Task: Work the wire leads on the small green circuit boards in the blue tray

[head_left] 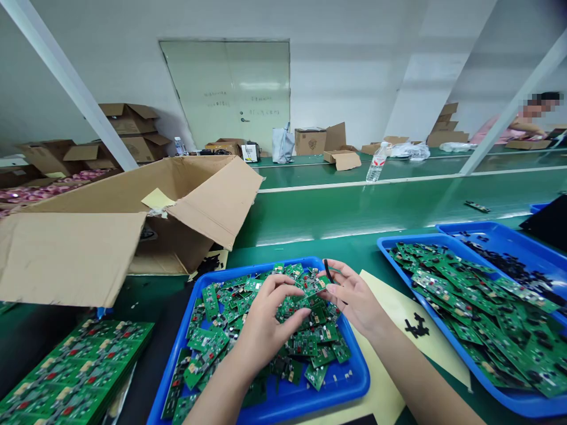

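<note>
Both my hands hover over a blue tray [349, 383] heaped with several small green circuit boards. My left hand [266, 321] has its fingers curled and pinches one small green board [312, 284] by its left edge. My right hand [352, 295] grips the same board from the right, and a small black part [328, 271] stands up between its fingers. The other boards in the tray lie loose beneath both hands.
A second blue tray [398, 242] of green boards sits at right, and a third [500, 227] with black parts lies behind it. A yellow sheet [398, 307] carries a black piece [416, 326]. An open cardboard box [133, 230] stands left, with stacked board panels [75, 372] below. A plastic bottle [376, 162] stands on the green belt, with more boxes behind it. Another person [527, 121] sits far right.
</note>
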Available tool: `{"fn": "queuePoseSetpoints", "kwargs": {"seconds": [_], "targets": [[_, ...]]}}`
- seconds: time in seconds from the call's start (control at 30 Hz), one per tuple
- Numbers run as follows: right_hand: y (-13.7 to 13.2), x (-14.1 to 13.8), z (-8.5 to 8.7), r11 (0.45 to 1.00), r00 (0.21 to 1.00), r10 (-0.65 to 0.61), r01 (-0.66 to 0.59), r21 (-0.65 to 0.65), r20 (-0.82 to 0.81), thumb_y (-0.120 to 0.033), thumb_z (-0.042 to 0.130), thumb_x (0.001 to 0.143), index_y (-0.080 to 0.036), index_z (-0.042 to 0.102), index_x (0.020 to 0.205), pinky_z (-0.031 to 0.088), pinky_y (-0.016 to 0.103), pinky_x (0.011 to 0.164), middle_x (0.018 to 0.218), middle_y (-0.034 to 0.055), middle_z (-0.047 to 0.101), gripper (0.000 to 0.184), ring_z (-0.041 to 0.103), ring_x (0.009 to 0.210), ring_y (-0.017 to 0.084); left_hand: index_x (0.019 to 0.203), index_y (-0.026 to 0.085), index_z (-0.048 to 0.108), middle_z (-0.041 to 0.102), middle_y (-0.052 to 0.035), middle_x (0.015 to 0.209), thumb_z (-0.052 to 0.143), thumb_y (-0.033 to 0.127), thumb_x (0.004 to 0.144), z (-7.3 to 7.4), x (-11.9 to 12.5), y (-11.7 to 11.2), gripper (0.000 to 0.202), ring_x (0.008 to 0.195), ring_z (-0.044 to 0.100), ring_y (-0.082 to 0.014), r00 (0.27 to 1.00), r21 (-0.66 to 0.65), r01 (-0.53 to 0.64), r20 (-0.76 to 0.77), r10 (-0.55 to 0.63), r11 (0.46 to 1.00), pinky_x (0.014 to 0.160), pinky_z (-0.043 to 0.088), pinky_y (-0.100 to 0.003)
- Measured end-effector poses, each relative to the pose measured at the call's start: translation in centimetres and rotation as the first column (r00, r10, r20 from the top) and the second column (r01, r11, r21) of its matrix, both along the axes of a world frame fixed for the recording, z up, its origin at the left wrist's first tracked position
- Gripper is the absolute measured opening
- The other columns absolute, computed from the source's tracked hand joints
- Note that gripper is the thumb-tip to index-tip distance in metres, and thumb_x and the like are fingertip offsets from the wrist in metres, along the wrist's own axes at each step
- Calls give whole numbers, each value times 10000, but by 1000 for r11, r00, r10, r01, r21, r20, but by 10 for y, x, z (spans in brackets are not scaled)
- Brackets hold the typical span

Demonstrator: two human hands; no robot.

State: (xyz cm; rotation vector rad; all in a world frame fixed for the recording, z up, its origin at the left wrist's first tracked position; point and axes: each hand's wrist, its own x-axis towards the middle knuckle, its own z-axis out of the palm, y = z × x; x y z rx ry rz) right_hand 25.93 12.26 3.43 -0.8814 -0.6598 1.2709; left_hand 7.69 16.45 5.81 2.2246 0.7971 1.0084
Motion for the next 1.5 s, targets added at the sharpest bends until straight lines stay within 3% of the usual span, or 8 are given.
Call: {"fn": "queuePoseSetpoints", "kwargs": {"seconds": [0.23,0.47,0.63,0.77,0.97,1.2,1.37,1.5], "targets": [[-6,5,-11,985,975,141,-156,78,172,-232,753,687,-268,564,1108,530,341,785,981,34,622,463,589,909,177,1036,184,599,617,-83,1003,579,436,791,4,-3,6,352,902,589,-214,984,-597,-64,96,150,800,751,482,-316],[-10,2,-18,973,911,-69,-29,230,407,-214,680,769,-286,480,1177,514,292,787,1044,41,629,460,608,913,164,997,185,589,590,-25,861,652,437,736,-2,-3,7,368,744,579,-149,967,-778,46,193,168,626,618,461,-245],[-15,-2,-15,940,865,-133,-45,338,485,-182,653,786,-295,478,1171,523,300,802,1044,38,623,438,616,948,170,851,186,564,516,29,683,659,297,746,2,-3,3,180,595,517,-109,947,-625,67,284,147,778,557,440,-227],[-16,-1,-9,940,914,-61,-83,330,401,-219,665,785,-293,480,1190,483,376,909,1089,55,609,451,609,1011,205,825,204,606,586,-16,766,560,155,822,6,-5,-2,67,711,571,-139,957,-118,11,289,24,993,638,472,-251],[-11,-2,-5,994,981,-43,22,109,190,-340,717,728,-273,534,1122,531,360,751,984,44,618,439,633,795,190,875,232,616,588,-45,859,457,63,858,1,-6,-3,233,778,592,-144,987,345,49,130,-99,937,656,497,-247],[-9,-7,2,990,992,-124,125,-61,26,-277,819,599,-240,575,1013,528,275,661,792,-14,620,482,599,702,138,904,238,590,553,-34,903,468,9,828,-1,-2,-7,270,849,585,-145,988,273,103,81,-130,956,738,518,-262],[-8,-12,3,984,989,-142,136,-116,-39,-258,832,564,-235,575,979,522,269,674,806,-17,645,489,622,710,138,1183,282,485,484,-77,1166,609,134,793,-8,4,-12,435,1074,536,-204,983,-8,74,171,-71,997,841,532,-323],[-10,-16,0,990,994,-110,108,-87,-22,-257,805,617,-238,566,1004,534,303,731,855,-5,661,456,645,789,163,1133,253,513,517,-58,1096,637,201,764,-11,10,-12,393,877,594,-153,929,-337,26,357,102,941,721,558,-283]]}}
